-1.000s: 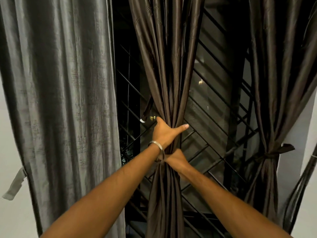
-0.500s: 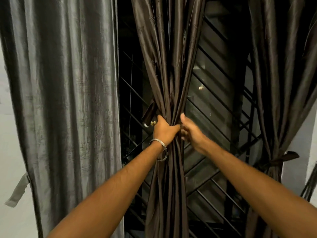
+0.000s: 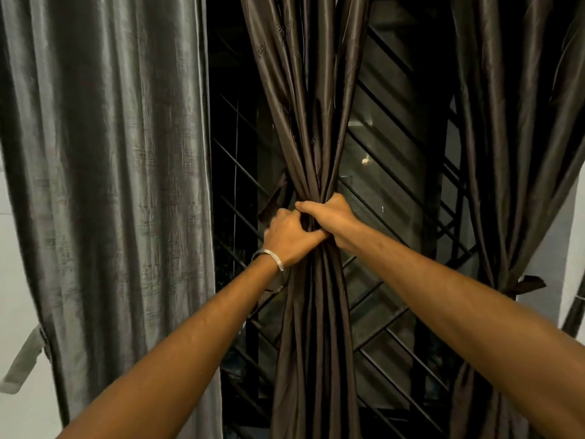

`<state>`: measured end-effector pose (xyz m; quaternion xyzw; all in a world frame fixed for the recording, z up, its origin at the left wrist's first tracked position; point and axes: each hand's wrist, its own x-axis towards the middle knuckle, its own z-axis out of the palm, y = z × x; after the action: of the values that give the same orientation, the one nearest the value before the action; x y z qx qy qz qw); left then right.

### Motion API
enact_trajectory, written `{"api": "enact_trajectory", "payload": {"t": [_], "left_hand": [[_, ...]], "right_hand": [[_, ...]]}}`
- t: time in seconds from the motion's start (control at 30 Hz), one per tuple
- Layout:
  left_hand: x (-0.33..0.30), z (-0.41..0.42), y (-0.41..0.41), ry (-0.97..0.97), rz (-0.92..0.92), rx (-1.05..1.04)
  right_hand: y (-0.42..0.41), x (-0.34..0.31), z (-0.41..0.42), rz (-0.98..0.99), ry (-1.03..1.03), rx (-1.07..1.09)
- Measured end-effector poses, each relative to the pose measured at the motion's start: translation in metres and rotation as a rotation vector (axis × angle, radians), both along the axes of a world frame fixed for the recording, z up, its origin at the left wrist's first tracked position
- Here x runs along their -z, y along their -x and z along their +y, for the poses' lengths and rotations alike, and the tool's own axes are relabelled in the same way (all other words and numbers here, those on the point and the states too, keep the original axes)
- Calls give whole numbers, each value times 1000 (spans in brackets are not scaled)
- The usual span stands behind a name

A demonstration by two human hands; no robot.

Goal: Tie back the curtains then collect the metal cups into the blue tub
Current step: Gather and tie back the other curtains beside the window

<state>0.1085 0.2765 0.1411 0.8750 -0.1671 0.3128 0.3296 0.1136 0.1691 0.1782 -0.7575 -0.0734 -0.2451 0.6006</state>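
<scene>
A dark brown curtain (image 3: 311, 106) hangs in the middle, gathered into a narrow bunch at its waist. My left hand (image 3: 289, 237), with a metal bangle on the wrist, grips the bunch from the left. My right hand (image 3: 330, 213) wraps around the same bunch from the right, just above, fingers curled over the folds. A dark tie-back strap (image 3: 275, 201) sticks out to the left behind the bunch. No metal cups or blue tub are in view.
A grey curtain (image 3: 107, 185) hangs loose on the left with its grey tie strap (image 3: 23, 362) dangling. On the right a brown curtain (image 3: 519, 137) is tied with a knot (image 3: 522, 285). A black window grille (image 3: 395, 191) stands behind.
My right hand rose from below the left hand, reached the curtain's right side and now closes over the bunch. My left hand stayed gripping the bunch.
</scene>
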Motion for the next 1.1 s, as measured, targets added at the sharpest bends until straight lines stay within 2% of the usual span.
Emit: {"api": "enact_trajectory", "payload": {"t": [0.1, 0.2, 0.33, 0.43, 0.57, 0.63, 0.73, 0.9, 1.1], "left_hand": [[-3, 16, -4, 227, 108, 219], [-4, 28, -2, 485, 212, 305], [-14, 31, -5, 677, 125, 299], [-26, 29, -6, 784, 70, 440], [-39, 18, -1, 710, 23, 507], [-42, 11, 3, 734, 66, 562], [-44, -2, 12, 702, 155, 479], [-48, -15, 13, 678, 81, 342], [-54, -10, 8, 787, 70, 390]], "right_hand": [[0, 1, 1, 11, -28, 26], [-2, 3, 5, 10, -41, 49], [4, 4, 14, -45, -21, 80], [9, 5, 18, -65, 74, 137], [11, 4, 20, -74, 180, 180], [13, 5, 20, -115, 239, 213], [15, 10, 25, -169, 299, 200], [17, 10, 22, -218, 379, 69], [20, 14, -2, -161, 206, -339]]}}
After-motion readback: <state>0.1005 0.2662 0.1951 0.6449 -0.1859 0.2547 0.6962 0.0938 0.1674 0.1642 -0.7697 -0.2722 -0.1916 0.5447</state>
